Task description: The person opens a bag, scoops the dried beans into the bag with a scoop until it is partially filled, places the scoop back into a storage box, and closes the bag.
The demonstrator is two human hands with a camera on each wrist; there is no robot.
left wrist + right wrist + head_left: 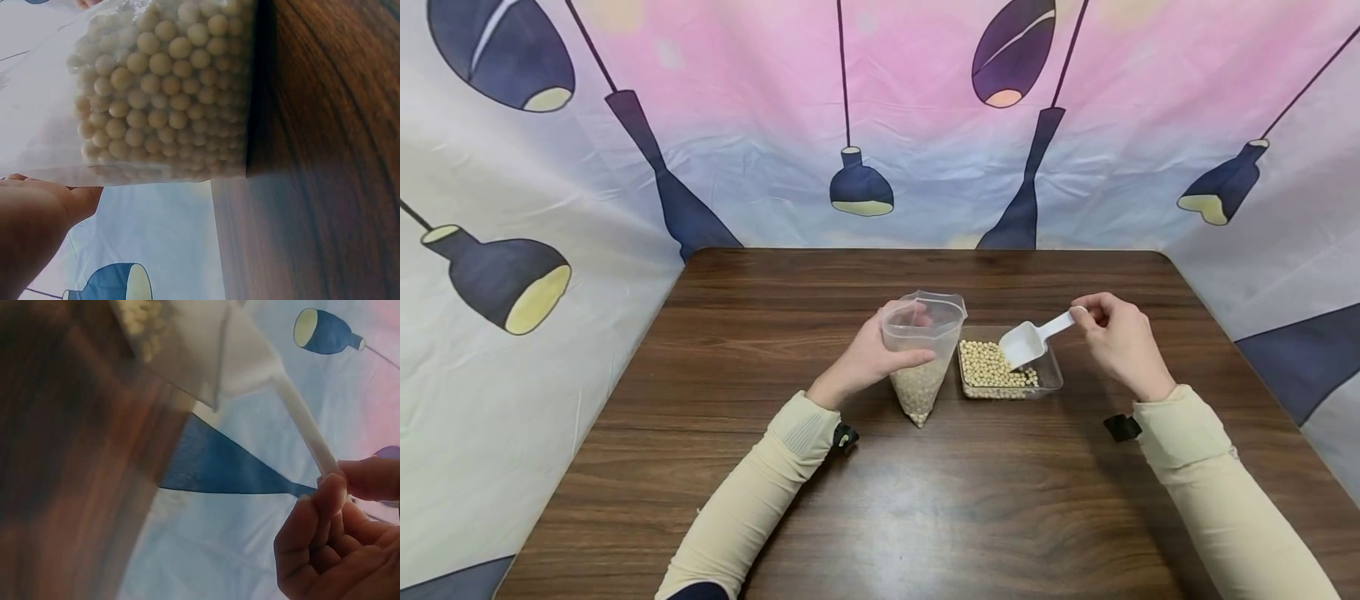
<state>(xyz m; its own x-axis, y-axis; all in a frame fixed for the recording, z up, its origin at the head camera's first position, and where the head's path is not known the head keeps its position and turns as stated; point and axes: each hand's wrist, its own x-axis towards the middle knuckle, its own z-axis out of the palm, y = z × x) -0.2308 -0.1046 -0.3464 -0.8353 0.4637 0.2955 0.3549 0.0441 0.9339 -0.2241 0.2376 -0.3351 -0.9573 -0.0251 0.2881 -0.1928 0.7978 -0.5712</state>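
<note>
My left hand [874, 348] grips a clear plastic bag [942, 321] near its open top, thumb across the front and fingers behind. Round pale beans [159, 81] fill its lower part, and its bottom is close over the table. To its right sits a clear plastic box [1051, 379] with more of the beans [988, 364], heaped toward its left side. The end of a white scoop's handle is pinched between thumb and fingers of my right hand [1122, 342]. The scoop [1021, 344] tilts down to the left, its front edge at the beans in the box.
The brown wooden table [715, 333] has its far edge along a hanging cloth [775, 192] printed with dark lamps. The cloth also runs along the left and right sides. A small black strap device [1122, 427] is on my right wrist, another [844, 437] on the left.
</note>
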